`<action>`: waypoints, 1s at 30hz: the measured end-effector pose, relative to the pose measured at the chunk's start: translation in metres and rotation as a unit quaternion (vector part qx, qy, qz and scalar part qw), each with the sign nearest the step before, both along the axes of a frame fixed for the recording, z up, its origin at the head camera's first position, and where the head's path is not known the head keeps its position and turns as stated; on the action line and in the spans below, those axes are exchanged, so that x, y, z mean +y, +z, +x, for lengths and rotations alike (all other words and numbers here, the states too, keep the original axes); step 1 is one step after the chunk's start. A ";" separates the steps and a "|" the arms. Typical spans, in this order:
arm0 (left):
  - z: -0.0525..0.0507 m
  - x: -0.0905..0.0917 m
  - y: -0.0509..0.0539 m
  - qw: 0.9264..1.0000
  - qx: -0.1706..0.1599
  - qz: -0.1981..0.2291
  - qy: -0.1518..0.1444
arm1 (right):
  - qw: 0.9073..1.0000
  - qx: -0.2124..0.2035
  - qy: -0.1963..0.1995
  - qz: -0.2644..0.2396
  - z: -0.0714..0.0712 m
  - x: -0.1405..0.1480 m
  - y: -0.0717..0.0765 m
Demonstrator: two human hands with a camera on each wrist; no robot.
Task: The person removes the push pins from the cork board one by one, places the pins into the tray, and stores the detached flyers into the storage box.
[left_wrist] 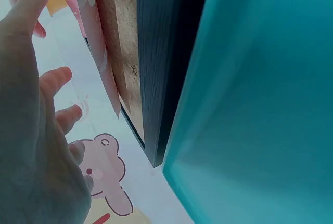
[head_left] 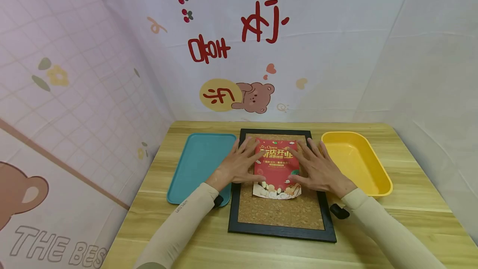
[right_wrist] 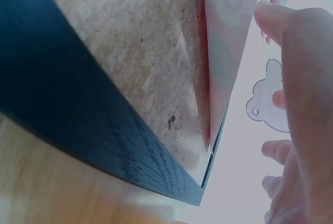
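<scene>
A red flyer (head_left: 275, 169) with gold lettering and a pale lower edge lies on a black-framed cork board (head_left: 280, 215). Over its left side, my left hand (head_left: 237, 165) spreads its fingers, the thumb above the lower part. My right hand (head_left: 320, 171) mirrors it on the right side, fingers extended. In the left wrist view the flyer's edge (left_wrist: 96, 42) stands a little off the cork, beside the left hand (left_wrist: 36, 125). The right wrist view shows the other edge (right_wrist: 229, 42) raised too, near the right hand (right_wrist: 312, 104). Whether the fingertips touch the paper, I cannot tell.
A blue tray (head_left: 198, 165) sits left of the board, close to its frame. To the right is a yellow tray (head_left: 386, 184) with raised walls. Wood-grain tabletop (head_left: 209, 240) surrounds them, and a printed cloth (head_left: 317, 53) hangs behind.
</scene>
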State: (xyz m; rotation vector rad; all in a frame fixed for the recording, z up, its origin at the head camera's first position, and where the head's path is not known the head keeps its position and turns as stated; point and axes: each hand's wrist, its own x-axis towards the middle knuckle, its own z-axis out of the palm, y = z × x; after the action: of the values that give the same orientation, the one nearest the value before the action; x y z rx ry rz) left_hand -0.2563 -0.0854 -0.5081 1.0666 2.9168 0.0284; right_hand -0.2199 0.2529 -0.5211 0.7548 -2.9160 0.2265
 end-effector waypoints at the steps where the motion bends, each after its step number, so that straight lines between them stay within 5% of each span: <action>1: 0.000 0.000 0.000 1.000 0.001 0.000 -0.001 | 1.000 0.002 0.000 0.001 0.000 0.000 0.001; 16: -0.004 -0.008 -0.006 1.000 -0.016 0.002 0.005 | 0.999 0.018 0.009 0.025 -0.008 -0.005 0.006; 30: -0.002 -0.018 -0.008 0.996 -0.078 0.000 0.031 | 0.999 0.010 0.006 0.032 -0.015 -0.010 0.007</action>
State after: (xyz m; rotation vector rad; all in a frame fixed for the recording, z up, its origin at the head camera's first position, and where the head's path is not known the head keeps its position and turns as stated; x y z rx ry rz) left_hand -0.2583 -0.1029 -0.5161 0.9277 2.8079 0.1075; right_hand -0.2348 0.2426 -0.5139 0.7779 -2.9123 0.1273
